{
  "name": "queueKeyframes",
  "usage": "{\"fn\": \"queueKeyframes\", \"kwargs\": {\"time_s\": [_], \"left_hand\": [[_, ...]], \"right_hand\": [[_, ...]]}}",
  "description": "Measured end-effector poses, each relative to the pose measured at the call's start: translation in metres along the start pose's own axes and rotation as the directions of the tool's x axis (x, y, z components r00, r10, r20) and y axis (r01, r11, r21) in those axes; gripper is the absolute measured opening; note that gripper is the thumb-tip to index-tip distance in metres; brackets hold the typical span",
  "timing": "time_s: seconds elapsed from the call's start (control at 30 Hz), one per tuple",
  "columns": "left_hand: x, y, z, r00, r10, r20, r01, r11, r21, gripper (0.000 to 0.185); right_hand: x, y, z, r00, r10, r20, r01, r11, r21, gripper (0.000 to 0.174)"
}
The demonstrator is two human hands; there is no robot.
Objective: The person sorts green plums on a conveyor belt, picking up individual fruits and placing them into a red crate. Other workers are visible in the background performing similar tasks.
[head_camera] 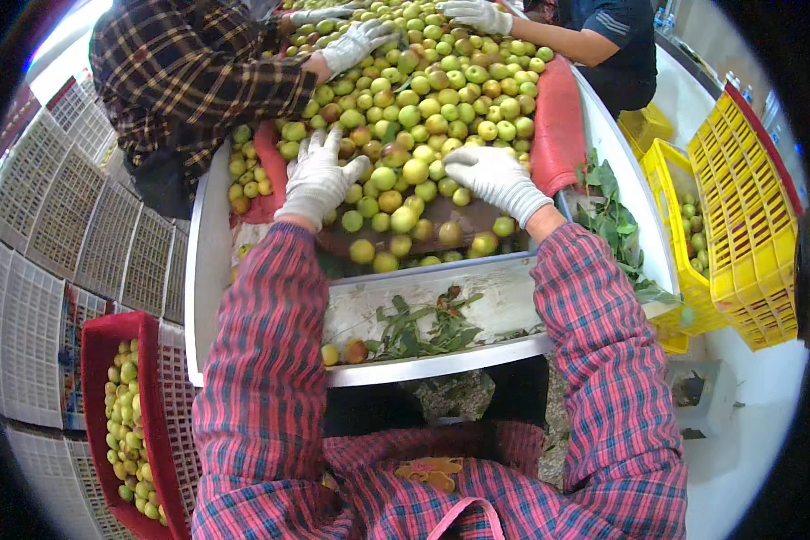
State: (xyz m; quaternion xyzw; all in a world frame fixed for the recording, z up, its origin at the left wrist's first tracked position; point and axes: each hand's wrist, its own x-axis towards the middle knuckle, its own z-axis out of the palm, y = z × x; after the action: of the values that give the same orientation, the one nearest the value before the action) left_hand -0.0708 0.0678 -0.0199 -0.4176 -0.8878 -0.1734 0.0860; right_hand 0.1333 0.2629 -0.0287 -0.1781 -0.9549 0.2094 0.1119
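Observation:
Many round green and reddish fruits (415, 171) lie heaped on a white-edged sorting table before me. My left hand (318, 175), in a white knit glove, rests at the heap's left side with its fingers spread over the fruits. Across from it, my right hand (489, 177), gloved alike, reaches in from the right, fingertips against the fruits and holding none that I can see. Between my wrists, looser fruits lie on a dark surface down to the table's inner edge. Red padding (559, 125) borders the heap on the right, and red netting (270, 162) on the left.
Two people work with gloved hands (358, 46) (476, 15) at the far part of the heap. The near trough (506, 297) holds leaves and two fruits. More leaves (607, 196) lie at right. A red-lined crate (150, 378) of fruit stands left, near stacked white crates (34, 182); yellow crates (742, 229) stand right.

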Motion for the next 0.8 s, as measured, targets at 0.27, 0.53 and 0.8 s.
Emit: {"fn": "queueKeyframes", "kwargs": {"time_s": [0.27,0.53,0.8], "left_hand": [[-0.021,0.057,0.018,0.923,0.218,0.317,-0.222,0.975,-0.023,0.084],[-0.062,0.070,0.007,0.834,0.432,0.342,-0.386,0.901,-0.197,0.071],[-0.026,0.008,0.014,0.995,0.085,-0.061,-0.090,0.992,-0.088,0.072]], "right_hand": [[0.002,0.029,0.009,0.996,-0.028,-0.084,0.024,0.998,-0.050,0.069],[-0.003,0.007,0.002,0.983,0.014,0.182,-0.027,0.997,0.069,0.064],[0.003,0.015,-0.015,0.961,0.206,-0.186,-0.206,0.978,0.018,0.057]]}}
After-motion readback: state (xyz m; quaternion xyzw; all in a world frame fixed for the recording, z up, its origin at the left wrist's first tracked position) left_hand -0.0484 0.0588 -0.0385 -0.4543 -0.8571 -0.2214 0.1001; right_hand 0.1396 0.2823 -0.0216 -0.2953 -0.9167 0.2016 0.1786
